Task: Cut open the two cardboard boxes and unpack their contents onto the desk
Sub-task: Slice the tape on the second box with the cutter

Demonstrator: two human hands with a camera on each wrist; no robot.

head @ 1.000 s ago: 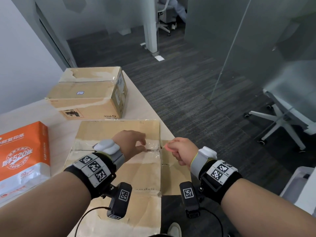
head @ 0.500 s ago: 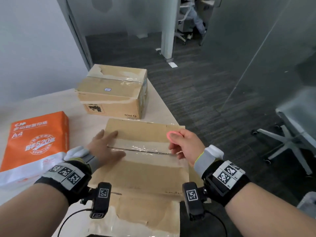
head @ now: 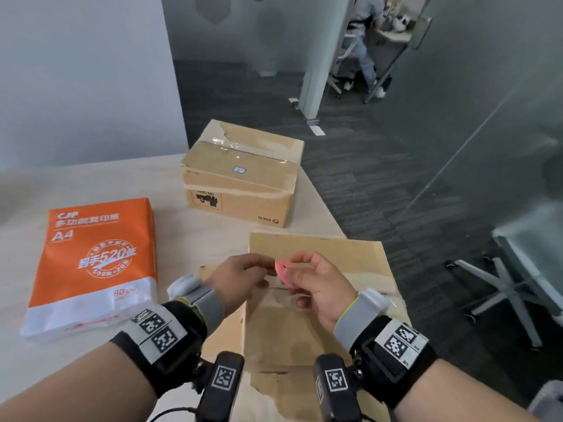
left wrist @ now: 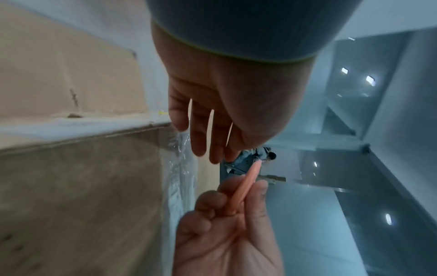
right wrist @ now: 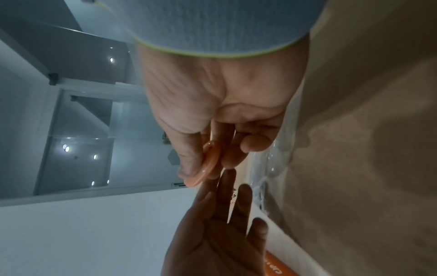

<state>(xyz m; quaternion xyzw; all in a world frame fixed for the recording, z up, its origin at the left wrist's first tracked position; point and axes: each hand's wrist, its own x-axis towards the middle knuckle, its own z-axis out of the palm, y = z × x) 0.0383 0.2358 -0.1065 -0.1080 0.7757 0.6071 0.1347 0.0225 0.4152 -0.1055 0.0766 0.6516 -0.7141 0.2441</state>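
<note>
The right hand [head: 316, 287] is pinching a pink cutter [head: 283, 266] above the near box [head: 320, 324] on the table [head: 189, 239] (taped seam running crosswise just below), while the left hand [head: 240, 278], fingers relaxed and empty, is touching the cutter's tip.

On the desk [head: 189, 239] there are 2 cardboard boxes. The near box [head: 316, 318] lies at the desk's right edge, directly in front of the person. The far box [head: 240, 175] stands behind it, a little to the left, near the desk's far right corner, apart from the near one. A paper ream [head: 94, 266] lies flat on the desk to the left of the near box and in front-left of the far box. Above the near box the left hand [head: 240, 278] and the right hand [head: 316, 284] meet, left beside right. The small cutter [head: 285, 269] is between them, in the right hand's fingers. To the right of the desk is floor, with an office chair [head: 511, 284] on it.
</note>
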